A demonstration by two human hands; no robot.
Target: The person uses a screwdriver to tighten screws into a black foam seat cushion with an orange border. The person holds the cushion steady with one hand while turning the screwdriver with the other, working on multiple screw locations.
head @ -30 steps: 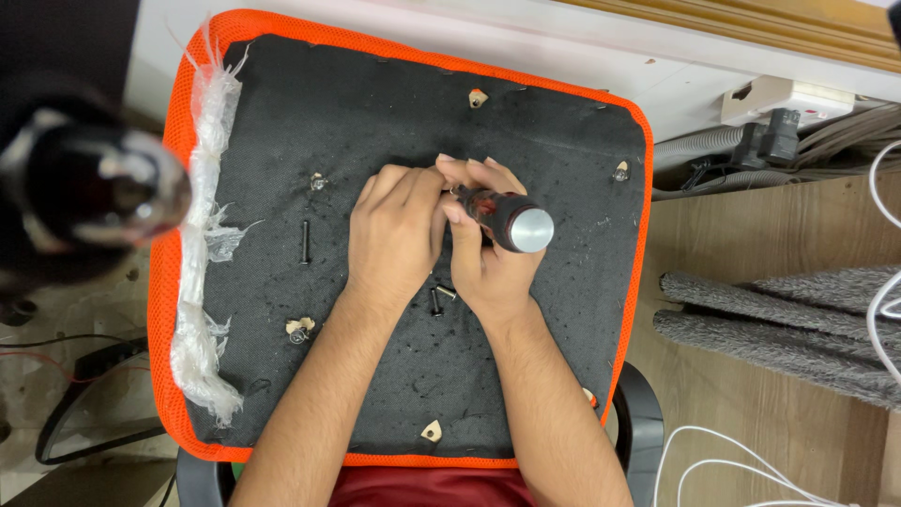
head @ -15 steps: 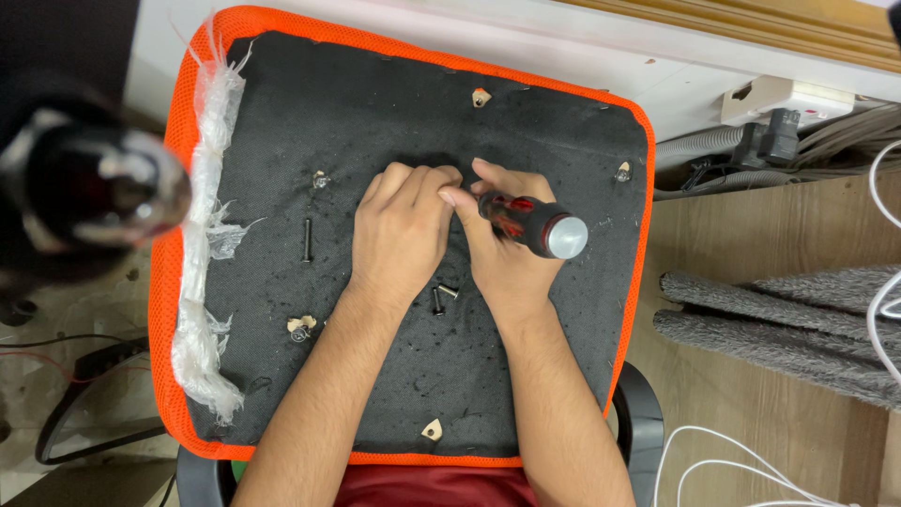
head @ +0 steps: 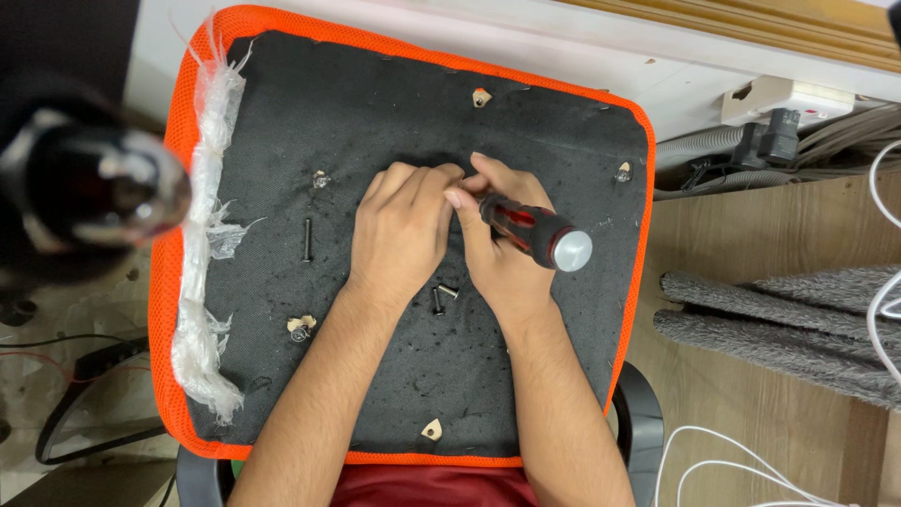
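An upturned chair seat [head: 563, 141] with an orange edge and black fabric underside lies in front of me. My right hand [head: 497, 253] grips a red and black screwdriver [head: 540, 235] whose silver cap points right; its tip is hidden between my hands at the seat's middle. My left hand [head: 402, 230] rests curled on the fabric, its fingertips touching the right hand's near the hidden tip. Two small screws [head: 441, 298] lie loose just below my hands. A long black bolt [head: 307, 239] lies to the left.
Torn clear plastic wrap [head: 211, 235] runs along the seat's left edge. A blurred dark round object [head: 89, 188] looms at the left. Grey mats [head: 788, 319], white cables [head: 732, 460] and a power strip [head: 779, 103] lie on the wooden floor at right.
The screwdriver handle has swung from pointing up toward me to leaning right and then settled slightly lower. Both hands stay at the seat's middle.
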